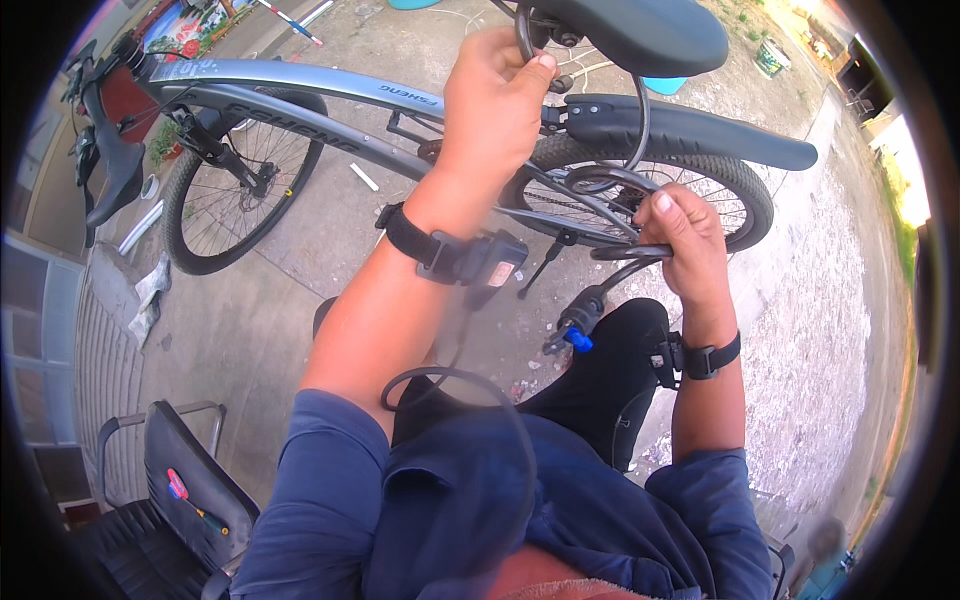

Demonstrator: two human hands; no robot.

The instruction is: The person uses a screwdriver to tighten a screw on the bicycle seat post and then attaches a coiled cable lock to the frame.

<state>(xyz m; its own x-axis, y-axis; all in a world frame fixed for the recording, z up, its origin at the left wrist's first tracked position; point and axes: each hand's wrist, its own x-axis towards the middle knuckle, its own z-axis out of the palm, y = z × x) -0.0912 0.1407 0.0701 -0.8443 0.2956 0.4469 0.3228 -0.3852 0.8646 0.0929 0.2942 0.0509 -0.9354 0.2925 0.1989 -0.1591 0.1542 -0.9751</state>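
A black coiled cable lock (640,140) hangs between my hands beside a grey bicycle (310,85). My left hand (495,105) is closed on one part of its cable, just below the black saddle (650,35). Lower down and to the right, my right hand (690,240) grips the coils, near the rear wheel (755,205). Below those coils dangles the lock's black head (585,310), with a blue piece (578,338) on it. What lies behind my left fingers, near the seat post, is hidden.
The rear mudguard (700,133) juts out to the right beneath the saddle. A kickstand (545,265) reaches down to the concrete. At the lower left stands a black armchair (190,470) with a red-handled screwdriver (178,484) on it. A dark cord (525,440) loops before my chest.
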